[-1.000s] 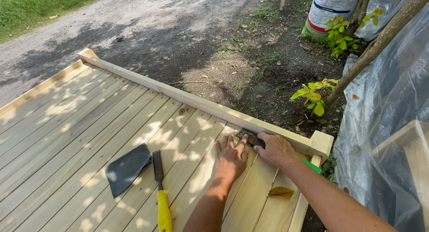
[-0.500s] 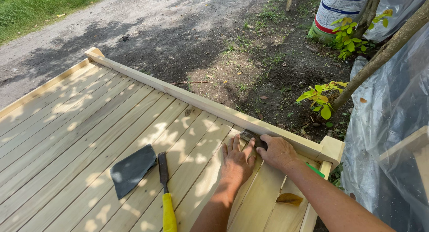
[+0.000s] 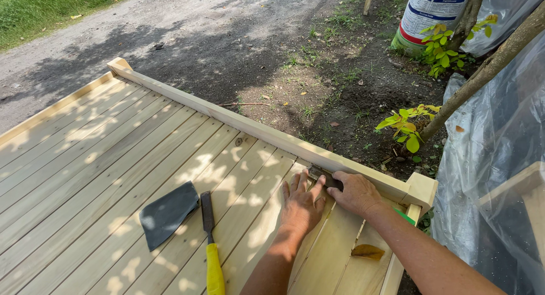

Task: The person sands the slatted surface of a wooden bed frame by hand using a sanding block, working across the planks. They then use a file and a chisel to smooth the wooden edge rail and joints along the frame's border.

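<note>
My left hand (image 3: 301, 203) lies flat, fingers spread, on a pale wooden plank of the panel (image 3: 102, 158). Right beside it my right hand (image 3: 356, 193) is closed on a small dark tool (image 3: 319, 173), pressed against the raised wooden rail (image 3: 255, 130) along the panel's far edge. The tool's tip pokes out between my two hands, touching the seam where plank meets rail. Most of the tool is hidden inside my fist.
A yellow-handled chisel (image 3: 210, 238) and a dark grey sheet of sandpaper (image 3: 168, 213) lie on the planks to my left. A dry leaf (image 3: 368, 251) rests near my right forearm. Beyond the rail are bare soil, small plants (image 3: 406, 124), a slanting trunk, plastic sheeting (image 3: 499, 147) and a sack (image 3: 428, 14).
Both hands stay at the same spot against the rail with the tool. The view has shifted slightly, so the panel and hands sit a little lower and further right in the picture.
</note>
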A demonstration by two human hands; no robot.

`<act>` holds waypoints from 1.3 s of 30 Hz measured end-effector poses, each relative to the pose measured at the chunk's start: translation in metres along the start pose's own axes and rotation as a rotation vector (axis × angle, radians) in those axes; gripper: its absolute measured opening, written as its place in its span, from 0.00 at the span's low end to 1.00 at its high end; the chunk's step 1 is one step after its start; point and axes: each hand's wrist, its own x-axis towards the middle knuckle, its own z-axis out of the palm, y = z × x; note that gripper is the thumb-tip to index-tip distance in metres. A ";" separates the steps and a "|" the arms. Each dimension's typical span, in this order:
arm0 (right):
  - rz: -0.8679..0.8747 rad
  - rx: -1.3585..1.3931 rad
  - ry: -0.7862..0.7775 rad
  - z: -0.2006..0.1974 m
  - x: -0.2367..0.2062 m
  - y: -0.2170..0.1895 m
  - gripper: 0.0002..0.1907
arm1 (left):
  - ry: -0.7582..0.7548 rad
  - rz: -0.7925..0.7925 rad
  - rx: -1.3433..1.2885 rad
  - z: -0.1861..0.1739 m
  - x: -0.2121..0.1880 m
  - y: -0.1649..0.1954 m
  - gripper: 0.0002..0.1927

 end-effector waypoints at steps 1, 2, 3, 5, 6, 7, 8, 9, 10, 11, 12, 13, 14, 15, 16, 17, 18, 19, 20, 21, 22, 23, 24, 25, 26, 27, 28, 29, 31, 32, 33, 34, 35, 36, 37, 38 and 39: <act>-0.005 0.015 0.012 0.000 0.001 0.000 0.26 | 0.012 -0.002 -0.007 0.000 0.000 0.000 0.30; -0.010 0.034 0.023 0.000 0.001 0.000 0.26 | 0.008 0.009 0.003 0.000 0.000 -0.001 0.30; -0.012 0.029 0.024 0.000 0.000 0.001 0.26 | 0.000 0.018 0.011 0.000 0.000 -0.001 0.30; -0.018 0.016 0.030 -0.002 -0.002 0.005 0.27 | -0.016 0.027 0.021 -0.001 0.000 -0.001 0.29; -0.006 0.017 0.023 -0.003 -0.003 0.006 0.27 | -0.024 0.025 0.025 -0.001 0.000 -0.001 0.29; 0.007 0.018 0.015 -0.003 -0.004 0.006 0.27 | -0.035 0.025 0.027 -0.001 0.000 -0.001 0.28; 0.021 0.019 0.008 -0.004 -0.005 0.007 0.27 | -0.042 0.020 0.024 -0.001 0.000 -0.001 0.28; 0.025 0.024 0.002 -0.004 -0.005 0.007 0.27 | -0.046 0.015 0.021 -0.001 0.000 -0.001 0.28; 0.027 0.027 -0.004 -0.004 -0.004 0.006 0.28 | -0.050 0.011 0.018 -0.001 0.001 0.000 0.27; 0.031 0.031 -0.011 -0.005 -0.004 0.006 0.28 | -0.051 0.013 0.025 -0.001 0.001 0.000 0.28; 0.032 0.026 -0.017 -0.005 -0.004 0.005 0.28 | -0.054 0.013 0.032 -0.001 0.001 0.000 0.28; 0.031 0.021 -0.021 -0.005 -0.003 0.005 0.29 | -0.055 0.014 0.040 -0.002 0.001 0.000 0.29; 0.029 0.017 -0.024 -0.006 -0.002 0.005 0.29 | -0.058 0.010 0.042 -0.002 0.000 0.001 0.28; 0.016 0.012 -0.022 -0.006 -0.001 0.005 0.28 | -0.062 0.005 0.043 -0.003 0.000 0.001 0.28; 0.006 0.007 -0.020 -0.006 -0.001 0.006 0.28 | -0.067 0.002 0.043 -0.004 0.000 0.003 0.28; -0.005 0.001 -0.015 -0.007 -0.001 0.007 0.28 | -0.070 0.001 0.051 -0.006 -0.001 0.004 0.28; -0.022 0.010 0.000 -0.008 -0.001 0.007 0.28 | -0.075 -0.002 0.058 -0.007 -0.001 0.005 0.28; -0.037 0.018 0.013 -0.008 -0.001 0.008 0.28 | -0.081 -0.004 0.064 -0.009 -0.001 0.006 0.29; -0.054 0.027 0.028 -0.009 -0.002 0.009 0.28 | -0.090 -0.005 0.059 -0.010 -0.001 0.008 0.29; -0.057 0.020 0.022 -0.009 -0.002 0.008 0.27 | -0.098 -0.005 0.058 -0.011 -0.001 0.009 0.28; -0.058 0.014 0.012 -0.009 -0.003 0.008 0.25 | -0.109 -0.007 0.055 -0.012 -0.001 0.010 0.28; -0.058 0.005 0.003 -0.009 -0.004 0.007 0.24 | -0.106 -0.014 0.046 -0.012 -0.001 0.011 0.28; -0.028 0.003 -0.002 -0.008 -0.005 0.005 0.23 | -0.100 -0.017 0.038 -0.012 -0.001 0.011 0.29; 0.002 0.001 -0.006 -0.005 -0.006 0.001 0.22 | -0.094 -0.021 0.030 -0.010 -0.001 0.011 0.29; 0.033 -0.001 -0.013 -0.002 -0.008 -0.002 0.22 | -0.089 -0.035 0.017 -0.007 0.000 0.010 0.28; 0.034 0.021 -0.007 0.002 -0.010 -0.006 0.21 | -0.085 -0.051 0.003 -0.003 0.001 0.008 0.27; 0.034 0.043 0.001 0.007 -0.011 -0.011 0.21 | -0.079 -0.067 -0.010 0.001 0.002 0.006 0.26; 0.035 0.066 0.008 0.011 -0.012 -0.016 0.21 | -0.019 -0.042 -0.005 0.007 0.003 0.003 0.26; 0.052 0.110 0.055 0.019 -0.013 -0.026 0.22 | 0.097 0.005 0.002 0.018 0.006 -0.006 0.28; 0.056 0.134 0.082 0.022 -0.012 -0.031 0.22 | 0.144 0.025 0.003 0.023 0.007 -0.011 0.29; 0.087 0.172 0.069 0.024 -0.011 -0.036 0.23 | 0.193 0.044 0.004 0.028 0.008 -0.016 0.30; 0.123 0.207 0.050 0.027 -0.013 -0.038 0.23 | 0.236 0.059 0.001 0.032 0.005 -0.019 0.30; 0.157 0.243 0.033 0.029 -0.014 -0.040 0.24 | 0.265 0.010 -0.139 0.035 0.003 -0.021 0.29; 0.157 0.266 0.042 0.029 -0.012 -0.042 0.26 | 0.301 -0.037 -0.275 0.037 0.000 -0.021 0.28; 0.158 0.290 0.047 0.031 -0.012 -0.043 0.28 | 0.333 -0.087 -0.412 0.038 -0.005 -0.020 0.27; 0.162 0.312 0.051 0.033 -0.012 -0.044 0.31 | 0.348 -0.152 -0.494 0.039 -0.013 -0.016 0.27; 0.145 0.362 0.073 0.035 -0.011 -0.045 0.32 | 0.364 -0.216 -0.575 0.038 -0.021 -0.011 0.27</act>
